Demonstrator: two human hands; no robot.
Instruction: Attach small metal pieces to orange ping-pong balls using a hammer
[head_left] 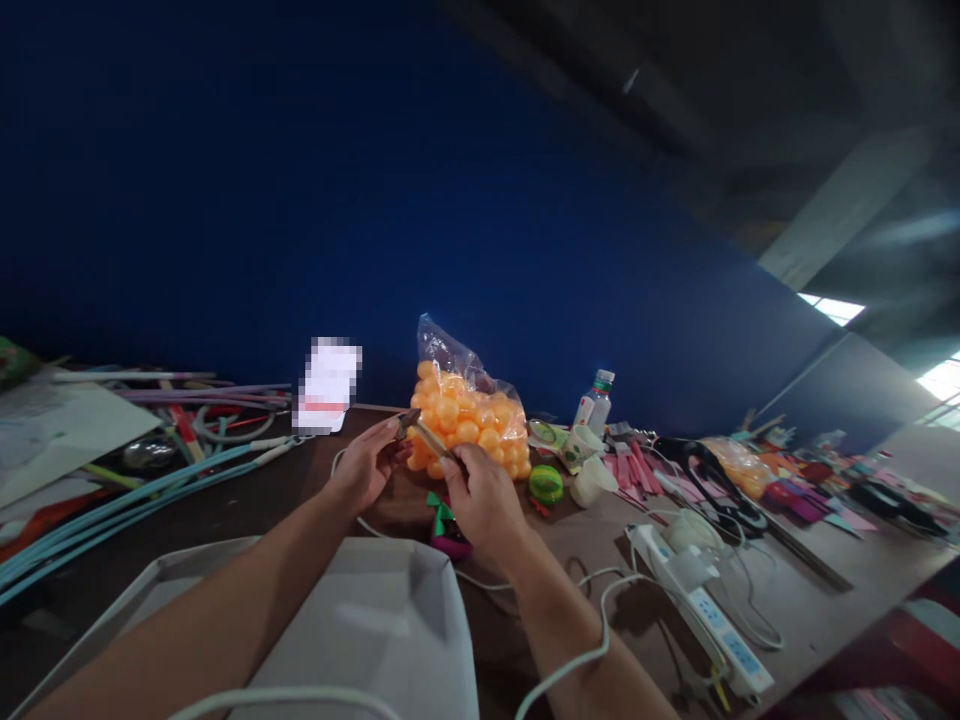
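Note:
My right hand (484,500) is closed around a slim, tan, stick-like thing (430,438) that points up and to the left. My left hand (369,465) pinches a small dark piece (409,419) at the tip of that stick; its kind is too small to make out. Right behind both hands stands a clear plastic bag of orange balls (472,420). Below them, a green ribbon bow (439,512) and a dark purple round thing (452,545) lie on the table. Under my forearms is a white open box (442,600).
A phone-like lit screen (328,385) leans at the blue wall. Pale blue tubes (150,510) lie at left. To the right are a green ball (546,485), a white cup (594,482), a bottle (595,402) and a power strip (709,615) with trailing white cables (577,660).

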